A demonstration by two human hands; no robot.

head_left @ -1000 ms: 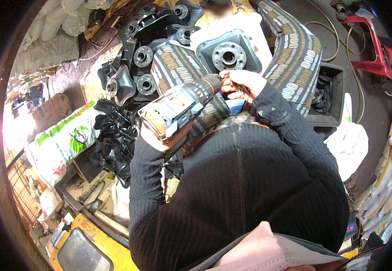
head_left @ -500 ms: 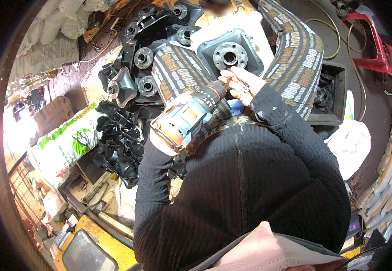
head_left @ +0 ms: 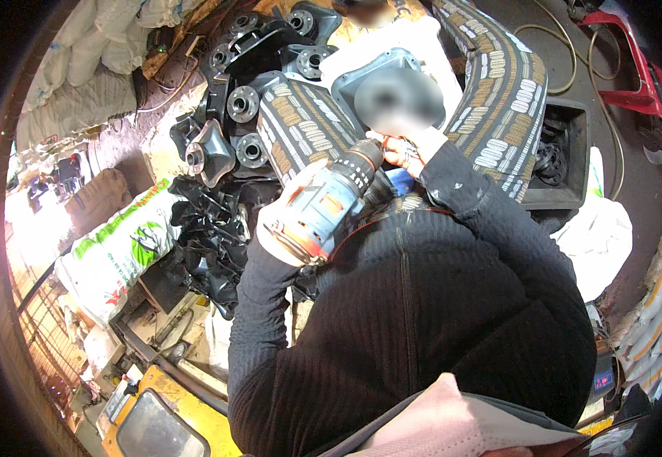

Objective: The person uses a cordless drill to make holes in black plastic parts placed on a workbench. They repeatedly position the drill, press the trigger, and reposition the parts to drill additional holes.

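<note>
My left hand (head_left: pixel 281 234) is wrapped round a blue-and-orange cordless drill (head_left: pixel 327 202), its black chuck angled up and right. Close to the drill's tip, my right hand (head_left: pixel 407 148) is closed on small shiny metal pieces that look like screws. Just beyond my fingers, between my patterned trouser legs, lies a square dark metal part with a round flanged hub (head_left: pixel 392 95). A blurred patch covers most of that hub and part of my right hand. Whether the drill's tip touches a screw cannot be made out.
Several similar flanged parts (head_left: pixel 243 103) are piled at the far left, above a heap of black pieces (head_left: pixel 209 244). A dark bin (head_left: pixel 575 152) stands right of my leg, near a white bag (head_left: pixel 594 236). A red plastic stool (head_left: pixel 628 68) lies at the far right.
My right fingers have drawn in toward the drill's tip and closed more. The drill has shifted slightly to the right. The flanged part stays between my legs.
</note>
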